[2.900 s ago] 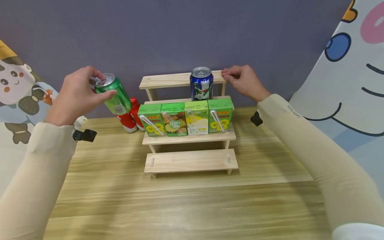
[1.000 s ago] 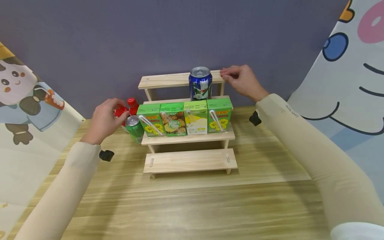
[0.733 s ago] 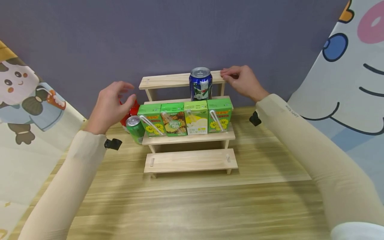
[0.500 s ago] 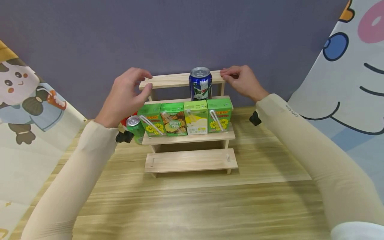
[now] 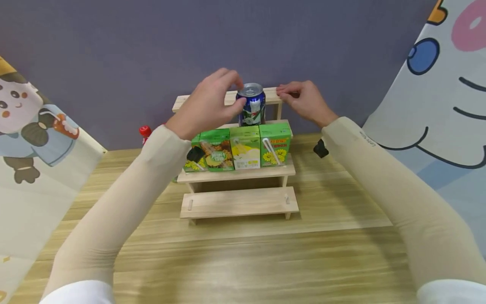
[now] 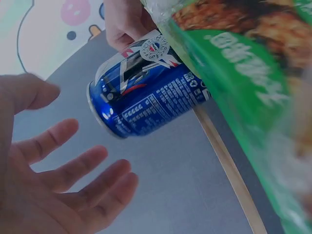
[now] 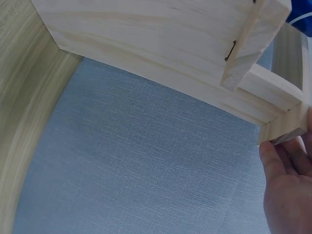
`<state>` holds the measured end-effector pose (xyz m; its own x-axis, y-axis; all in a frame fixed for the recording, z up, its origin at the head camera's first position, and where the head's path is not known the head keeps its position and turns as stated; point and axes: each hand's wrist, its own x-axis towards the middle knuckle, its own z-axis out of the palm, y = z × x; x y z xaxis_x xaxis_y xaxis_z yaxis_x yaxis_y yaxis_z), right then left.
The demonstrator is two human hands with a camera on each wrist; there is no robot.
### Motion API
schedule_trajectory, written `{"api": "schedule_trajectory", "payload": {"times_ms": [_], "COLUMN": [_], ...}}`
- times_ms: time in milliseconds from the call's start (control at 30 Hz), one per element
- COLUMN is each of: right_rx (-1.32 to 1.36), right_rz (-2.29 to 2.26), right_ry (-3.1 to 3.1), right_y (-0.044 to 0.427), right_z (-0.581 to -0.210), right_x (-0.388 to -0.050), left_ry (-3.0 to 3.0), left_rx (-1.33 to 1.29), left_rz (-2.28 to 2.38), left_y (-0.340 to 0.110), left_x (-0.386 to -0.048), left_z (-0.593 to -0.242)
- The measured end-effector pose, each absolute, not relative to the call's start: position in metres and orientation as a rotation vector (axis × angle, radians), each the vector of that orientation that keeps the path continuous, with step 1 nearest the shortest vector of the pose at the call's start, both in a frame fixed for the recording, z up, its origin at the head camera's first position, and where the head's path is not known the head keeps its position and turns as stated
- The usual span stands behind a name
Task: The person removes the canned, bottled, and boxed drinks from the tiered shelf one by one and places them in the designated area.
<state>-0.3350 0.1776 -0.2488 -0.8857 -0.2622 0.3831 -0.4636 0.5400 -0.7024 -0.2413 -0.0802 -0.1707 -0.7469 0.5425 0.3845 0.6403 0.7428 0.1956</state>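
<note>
A blue soda can (image 5: 251, 105) stands upright on the wooden stepped rack (image 5: 239, 203), behind the row of juice boxes (image 5: 244, 147); its base is hidden. My left hand (image 5: 212, 99) reaches over the boxes to the can's left side, thumb and fingers apart. In the left wrist view a gap shows between the spread left hand (image 6: 68, 175) and the can's top. At the right end of the rack's top board my right hand (image 5: 305, 101) grips the edge between thumb and fingers. The right wrist view also has this hand (image 7: 290, 180) on the board's end.
A red bottle cap (image 5: 145, 131) shows left of the rack, mostly behind my left forearm. A grey-blue wall (image 5: 243, 42) rises behind the rack. Printed cartoon panels flank the wooden table (image 5: 243, 261).
My left hand set a green can down left of the rack and let go. It then moved up and right to the blue can. My right hand stayed on the top board.
</note>
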Motion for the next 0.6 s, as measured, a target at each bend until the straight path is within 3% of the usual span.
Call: {"api": "schedule_trajectory", "payload": {"times_ms": [600], "right_rx": [0.638], "right_rz": [1.245], "right_ry": [-2.514], "right_y": [0.175], "right_z": [-0.249], "right_x": [-0.335], "left_ry": [-2.904], "left_rx": [-0.746], "left_rz": [-0.381], "left_y": [-0.046], "left_x": [-0.257], "left_z": [-0.173]}}
